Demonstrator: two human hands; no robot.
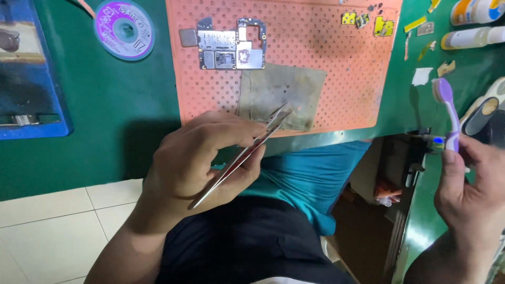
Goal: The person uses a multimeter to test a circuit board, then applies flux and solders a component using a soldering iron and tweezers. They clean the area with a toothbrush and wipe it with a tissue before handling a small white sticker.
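**Green surface, tools poised**

On the green surface, left hand fingers pinch slim metal tweezers; right hand fingers grip a purple toothbrush. Beyond, the bare circuit board lies on the orange perforated mat. Steady wrists should help.

The left hand pinches slim metal tweezers, their tips just over the near edge of the orange perforated mat. On that mat's far side lies a bare circuit board, with a grey cloth patch nearer. Right of the mat, the right hand grips a purple toothbrush upright.
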